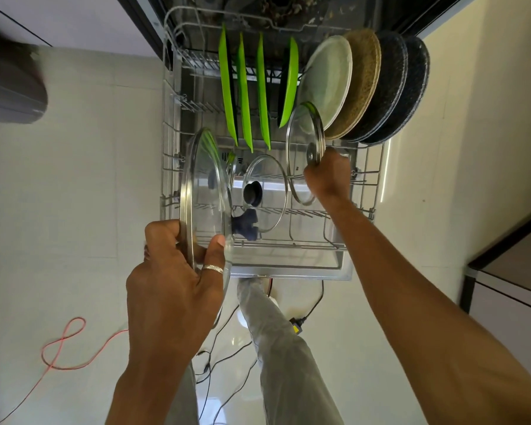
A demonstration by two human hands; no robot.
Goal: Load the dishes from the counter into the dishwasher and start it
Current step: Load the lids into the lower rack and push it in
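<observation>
- Fingers (210, 250) of the left hand (172, 289) are closed around the metal rim of a large glass lid (204, 191): thumb on the near face, the others curled behind. The lid is held on edge, above the front left corner of the rack.
- Fingers of the right hand (327, 174) are wrapped around the rim of a smaller glass lid (304, 148), which stands upright in the rack just in front of the pale plate.
- A third lid (265, 191) with a dark knob leans in the rack between the two held ones.
- The dishwasher rack (292, 240) is pulled out over the floor; green plates (242, 87) stand in the middle rows and round plates (362, 84) lean along the right side. The surface the dishes come from is not in view.
- Judgement: the step in hand is seating the lids. The right lid should be settled between prongs until it stands alone before letting go.
- The large lid probably wants the free slots at the left, lowered on edge, knob facing away from its neighbour so glass does not knock glass.
- Keep the grip on the metal rim; wet glass is likely to slip.
</observation>
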